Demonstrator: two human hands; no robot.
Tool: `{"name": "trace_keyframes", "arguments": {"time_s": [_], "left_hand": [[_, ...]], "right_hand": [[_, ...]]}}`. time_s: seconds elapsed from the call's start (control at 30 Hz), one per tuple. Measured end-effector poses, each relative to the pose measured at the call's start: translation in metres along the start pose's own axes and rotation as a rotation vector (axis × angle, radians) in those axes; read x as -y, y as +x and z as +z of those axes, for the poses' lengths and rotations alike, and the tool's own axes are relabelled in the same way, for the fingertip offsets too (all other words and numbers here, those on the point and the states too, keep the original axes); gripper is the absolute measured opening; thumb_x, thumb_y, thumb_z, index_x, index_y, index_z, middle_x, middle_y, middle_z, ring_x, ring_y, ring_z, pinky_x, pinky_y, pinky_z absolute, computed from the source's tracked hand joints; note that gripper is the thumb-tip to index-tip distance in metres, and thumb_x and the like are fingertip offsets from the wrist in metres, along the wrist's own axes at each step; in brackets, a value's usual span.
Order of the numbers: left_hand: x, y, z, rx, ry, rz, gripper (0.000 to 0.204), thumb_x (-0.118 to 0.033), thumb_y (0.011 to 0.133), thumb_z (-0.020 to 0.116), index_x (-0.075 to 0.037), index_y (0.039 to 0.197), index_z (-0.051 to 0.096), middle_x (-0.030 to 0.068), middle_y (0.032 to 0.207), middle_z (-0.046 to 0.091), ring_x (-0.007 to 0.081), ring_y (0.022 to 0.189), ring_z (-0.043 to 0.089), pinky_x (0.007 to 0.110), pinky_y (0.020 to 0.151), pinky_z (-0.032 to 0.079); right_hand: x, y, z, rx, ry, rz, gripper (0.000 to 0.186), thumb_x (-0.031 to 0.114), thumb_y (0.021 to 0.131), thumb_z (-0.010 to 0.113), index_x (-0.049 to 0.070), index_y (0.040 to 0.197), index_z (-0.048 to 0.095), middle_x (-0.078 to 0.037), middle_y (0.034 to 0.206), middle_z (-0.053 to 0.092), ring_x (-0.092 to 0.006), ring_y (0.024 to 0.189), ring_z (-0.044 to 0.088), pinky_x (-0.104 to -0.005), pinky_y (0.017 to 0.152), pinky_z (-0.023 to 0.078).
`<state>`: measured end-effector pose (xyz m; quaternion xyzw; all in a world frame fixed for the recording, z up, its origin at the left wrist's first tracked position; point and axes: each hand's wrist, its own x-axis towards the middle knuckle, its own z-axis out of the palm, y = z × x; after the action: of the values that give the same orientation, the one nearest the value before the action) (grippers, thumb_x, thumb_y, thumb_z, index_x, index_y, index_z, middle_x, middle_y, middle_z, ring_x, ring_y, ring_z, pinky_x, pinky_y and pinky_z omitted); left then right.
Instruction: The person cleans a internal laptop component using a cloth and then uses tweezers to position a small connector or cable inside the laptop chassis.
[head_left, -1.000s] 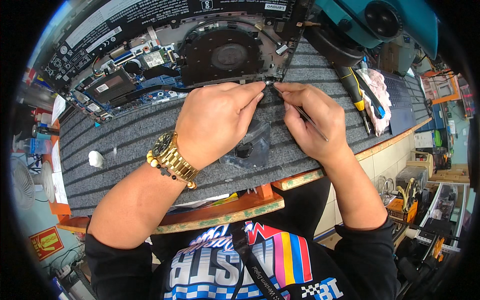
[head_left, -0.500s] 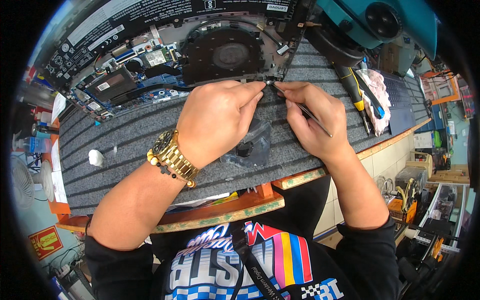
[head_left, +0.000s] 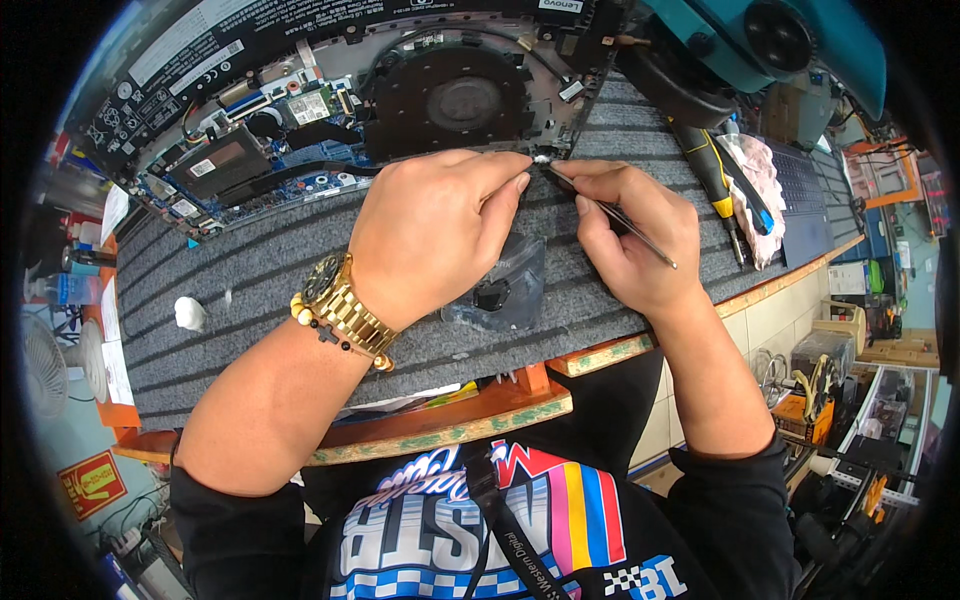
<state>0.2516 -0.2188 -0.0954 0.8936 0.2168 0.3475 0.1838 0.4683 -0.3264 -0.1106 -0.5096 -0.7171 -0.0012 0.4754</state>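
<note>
In the head view, your left hand (head_left: pixel 430 215) lay palm down at the near edge of the opened laptop (head_left: pixel 345 95), its thumb and forefinger drawn close together beside a small white tuft (head_left: pixel 541 159); you could not tell from this angle whether those fingertips gripped anything. Your right hand (head_left: pixel 645 215) was closed around a slim metal tool (head_left: pixel 642 236), which slanted across the fingers, its far end near the tuft and its other end sticking out toward you. The laptop sat at the far side of the surface (head_left: pixel 450 428), on a grey ribbed mat (head_left: pixel 270 270), with its round black fan (head_left: pixel 463 103) just beyond your left hand and its blue circuit board (head_left: pixel 300 157) farther left. Between your wrists lay a clear plastic bag (head_left: pixel 520 295). A white fluffy ball (head_left: pixel 189 313) rested on the mat, well to the left of your gold watch (head_left: pixel 358 318). Right of your right hand, a yellow-and-black screwdriver (head_left: pixel 703 170) lay beside a pinkish cloth (head_left: pixel 763 190), and a teal device (head_left: pixel 810 60) stood beyond them.
</note>
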Motion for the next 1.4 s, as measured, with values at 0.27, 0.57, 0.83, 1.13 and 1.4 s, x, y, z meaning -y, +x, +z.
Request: {"name": "trace_keyframes", "arguments": {"time_s": [0.27,0.57,0.83,1.13,1.4], "left_hand": [[0.0008,-0.0004,0.0012,-0.018,0.0,0.011,0.017,-0.009,0.102,0.079,-0.004,0.116,0.085,0.0176,0.102,0.084,0.0321,0.082,0.081,0.038,0.073,0.063],[0.0013,0.0,0.0026,-0.036,-0.039,0.026,0.017,-0.009,0.101,0.079,-0.004,0.117,0.085,0.0172,0.102,0.084,0.0334,0.086,0.081,0.039,0.076,0.063],[0.0033,0.0002,0.0034,-0.027,-0.023,0.033,0.018,-0.009,0.101,0.08,-0.006,0.118,0.086,0.0176,0.102,0.084,0.0353,0.088,0.081,0.04,0.078,0.064],[0.0021,0.0011,0.0027,-0.021,-0.014,0.027,0.018,-0.009,0.101,0.08,-0.005,0.117,0.086,0.0176,0.099,0.084,0.0348,0.086,0.081,0.04,0.076,0.064],[0.0058,0.0006,0.0047,-0.035,-0.011,0.049,0.018,-0.009,0.101,0.08,-0.005,0.117,0.086,0.0168,0.098,0.083,0.0337,0.083,0.08,0.04,0.075,0.063]], "right_hand": [[-0.001,0.0003,-0.0008,-0.004,0.004,0.013,0.015,-0.01,0.089,0.074,-0.005,0.103,0.072,-0.019,0.111,0.083,-0.0329,0.091,0.082,-0.0378,0.08,0.066],[-0.004,-0.0006,-0.0001,-0.006,0.046,0.049,0.014,-0.009,0.091,0.073,-0.005,0.105,0.071,-0.021,0.112,0.084,-0.0311,0.095,0.084,-0.0365,0.084,0.067],[-0.0013,-0.001,0.0002,-0.029,0.087,0.132,0.013,-0.008,0.092,0.073,-0.005,0.105,0.072,-0.02,0.111,0.085,-0.0298,0.096,0.085,-0.0358,0.086,0.067],[-0.0037,-0.0008,-0.0013,-0.01,0.051,0.086,0.01,-0.006,0.093,0.073,-0.004,0.103,0.072,-0.018,0.11,0.085,-0.0275,0.094,0.085,-0.0347,0.083,0.067],[-0.0058,-0.0025,-0.0006,-0.027,0.072,0.1,0.01,-0.006,0.093,0.073,-0.005,0.103,0.073,-0.018,0.109,0.085,-0.0268,0.094,0.085,-0.0343,0.085,0.067]]}}
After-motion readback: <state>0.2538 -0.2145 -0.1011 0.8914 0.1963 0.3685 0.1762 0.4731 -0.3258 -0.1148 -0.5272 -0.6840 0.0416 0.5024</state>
